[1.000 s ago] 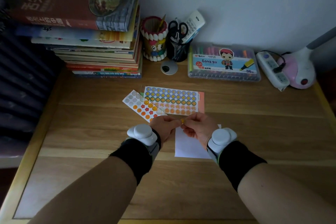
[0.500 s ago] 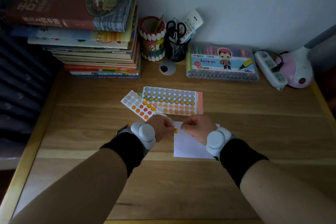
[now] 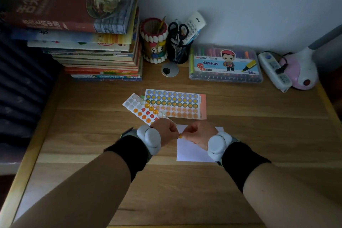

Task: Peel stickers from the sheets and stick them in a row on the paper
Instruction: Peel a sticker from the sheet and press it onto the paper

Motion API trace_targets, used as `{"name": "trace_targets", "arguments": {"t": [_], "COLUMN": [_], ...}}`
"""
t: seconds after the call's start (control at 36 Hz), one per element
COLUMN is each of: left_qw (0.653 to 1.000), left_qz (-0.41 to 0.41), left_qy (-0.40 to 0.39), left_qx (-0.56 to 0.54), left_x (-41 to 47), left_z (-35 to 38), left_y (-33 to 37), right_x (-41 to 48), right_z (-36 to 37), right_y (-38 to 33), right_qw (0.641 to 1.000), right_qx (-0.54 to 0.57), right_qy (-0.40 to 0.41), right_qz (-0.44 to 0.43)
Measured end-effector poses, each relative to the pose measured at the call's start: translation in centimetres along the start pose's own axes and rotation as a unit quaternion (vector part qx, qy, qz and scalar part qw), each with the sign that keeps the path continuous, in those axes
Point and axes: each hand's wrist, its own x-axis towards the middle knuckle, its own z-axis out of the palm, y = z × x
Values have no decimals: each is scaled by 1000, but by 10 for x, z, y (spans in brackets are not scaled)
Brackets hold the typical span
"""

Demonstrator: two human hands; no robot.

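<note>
Your left hand [image 3: 163,131] and right hand [image 3: 199,136] meet fingertip to fingertip over the white paper [image 3: 192,151], both pinching one small yellow sticker [image 3: 180,136] at its left edge. At 12 o'clock from the hands lies the big sticker sheet [image 3: 175,103]; the narrow sticker sheet [image 3: 142,109] runs from 11 o'clock under your left knuckles. The book stack [image 3: 88,33], the marker box [image 3: 224,64] and the power strip [image 3: 273,71] line the far edge, well apart from the hands.
</note>
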Motion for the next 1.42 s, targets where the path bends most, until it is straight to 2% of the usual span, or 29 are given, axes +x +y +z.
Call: {"name": "trace_targets", "arguments": {"t": [0.11, 0.22, 0.31, 0.39, 0.47, 0.67, 0.92, 1.31, 1.42], "left_qw": [1000, 998, 994, 988, 981, 972, 964, 962, 961], "left_qz": [9, 13, 30, 49, 87, 122, 119, 106, 101], "left_qy": [11, 54, 89, 94, 87, 112, 112, 116, 126], "left_qx": [-15, -37, 53, 111, 152, 164, 208, 223, 223], "left_x": [-3, -9, -15, -19, -19, -21, -16, -15, -15], "left_z": [-1, -1, 5, 18, 29, 35, 34, 33, 32], "left_y": [1, 0, -7, -17, -29, -34, -32, -31, -29], "right_x": [1, 4, 8, 8, 11, 23, 25, 29, 31], "right_z": [1, 2, 0, -3, -3, 0, 1, 2, 3], "right_y": [-1, 0, 0, 0, -1, -1, -1, -3, -1], "right_qw": [1000, 996, 986, 983, 985, 987, 992, 988, 991], "right_qx": [3, 66, 133, 148, 133, 97, 48, 63, 7], "right_qy": [11, 37, 43, 27, 16, 18, 29, 32, 44], "right_qz": [10, 49, 88, 104, 111, 127, 115, 137, 124]}}
